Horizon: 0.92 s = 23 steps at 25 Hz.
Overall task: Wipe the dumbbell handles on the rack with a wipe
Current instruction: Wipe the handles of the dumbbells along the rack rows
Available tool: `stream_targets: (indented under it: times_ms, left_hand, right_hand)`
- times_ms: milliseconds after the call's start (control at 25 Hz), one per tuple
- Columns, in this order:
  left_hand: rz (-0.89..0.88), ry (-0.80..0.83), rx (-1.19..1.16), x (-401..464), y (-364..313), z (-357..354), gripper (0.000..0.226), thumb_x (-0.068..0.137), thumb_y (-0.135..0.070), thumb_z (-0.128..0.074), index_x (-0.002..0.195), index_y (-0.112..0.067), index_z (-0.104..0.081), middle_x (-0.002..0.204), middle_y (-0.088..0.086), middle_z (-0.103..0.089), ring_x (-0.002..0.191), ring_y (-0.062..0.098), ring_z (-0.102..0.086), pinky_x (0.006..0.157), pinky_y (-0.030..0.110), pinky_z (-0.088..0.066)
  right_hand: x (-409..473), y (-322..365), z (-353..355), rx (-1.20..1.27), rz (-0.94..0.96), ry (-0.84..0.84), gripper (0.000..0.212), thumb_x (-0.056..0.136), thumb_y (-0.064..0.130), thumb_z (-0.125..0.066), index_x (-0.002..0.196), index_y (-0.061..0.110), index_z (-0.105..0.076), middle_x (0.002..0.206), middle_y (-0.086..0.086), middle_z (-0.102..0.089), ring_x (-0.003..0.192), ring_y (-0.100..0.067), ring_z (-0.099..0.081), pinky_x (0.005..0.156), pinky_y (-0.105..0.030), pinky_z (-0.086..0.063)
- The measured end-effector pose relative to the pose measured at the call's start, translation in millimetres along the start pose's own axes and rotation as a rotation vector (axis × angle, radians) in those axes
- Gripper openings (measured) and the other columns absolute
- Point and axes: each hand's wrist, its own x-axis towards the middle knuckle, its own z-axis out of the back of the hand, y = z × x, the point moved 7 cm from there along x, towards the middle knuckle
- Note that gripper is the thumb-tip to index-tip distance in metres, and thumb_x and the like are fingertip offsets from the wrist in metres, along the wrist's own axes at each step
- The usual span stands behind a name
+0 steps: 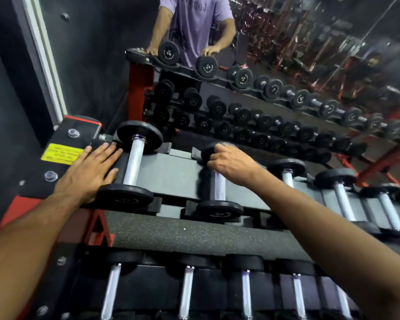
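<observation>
Down on the lower shelf (194, 241), closest to the camera, sat a row of dumbbells with shiny handles nobody was touching. Up on the top tier of the rack (176, 179), the left hand (91, 170) lay flat, fingers straight and spread, on the rack beside the first dumbbell (134, 165). The right hand (231, 163) had its fingers curled round the far end of the second dumbbell handle (219, 188).

Progress-wise, probably early: he was on the second handle, with the rest of the top row and the whole lower row apparently still to do. Honestly couldn't tell if the first was already wiped.

Hard to make out: the wipe itself. No cloth clearly showed, only a pale blur at the knuckles. The mirror (310, 65) behind didn't help either.
</observation>
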Motion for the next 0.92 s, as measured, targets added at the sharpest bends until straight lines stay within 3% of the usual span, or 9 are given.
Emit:
stream_targets:
  times_ms: [200,400,680,920]
  left_hand:
    - [0.015,0.007,-0.009,-1,2,-1,0.063,0.094,-0.04,-0.03,0.144,-0.007,-0.051,0.149,0.015,-0.05,0.138,0.032,-0.046,0.12,0.026,0.011]
    - [0.017,0.017,0.002,-3,2,2,0.064,0.095,-0.042,-0.028,0.147,-0.01,-0.048,0.153,0.011,-0.046,0.143,0.027,-0.041,0.12,0.026,0.012]
    - [0.021,0.055,0.016,-3,1,-1,0.064,0.096,-0.042,-0.027,0.148,-0.012,-0.046,0.154,0.009,-0.045,0.143,0.026,-0.04,0.12,0.027,0.011]
    - [0.036,0.06,0.023,-3,2,-1,0.064,0.097,-0.043,-0.025,0.15,-0.014,-0.044,0.156,0.007,-0.042,0.145,0.023,-0.037,0.12,0.027,0.011]
  right_hand:
    - [-4,13,-10,0.19,0.032,0.249,0.014,0.084,0.007,-0.057,0.086,0.015,-0.068,0.08,-0.003,-0.068,0.081,-0.03,-0.06,0.071,-0.04,-0.051]
    - [-18,47,-9,0.383,0.025,0.53,0.019,0.091,0.015,-0.053,0.1,0.019,-0.07,0.092,-0.008,-0.07,0.088,-0.028,-0.065,0.074,-0.042,-0.054]
    - [12,6,-12,-0.064,-0.116,0.458,0.024,0.088,0.005,-0.047,0.098,0.016,-0.066,0.101,-0.002,-0.068,0.099,-0.025,-0.064,0.075,-0.037,-0.052]
    - [5,28,-5,0.026,-0.082,0.468,0.022,0.092,0.014,-0.049,0.1,0.025,-0.067,0.098,0.002,-0.07,0.094,-0.024,-0.063,0.08,-0.034,-0.039]
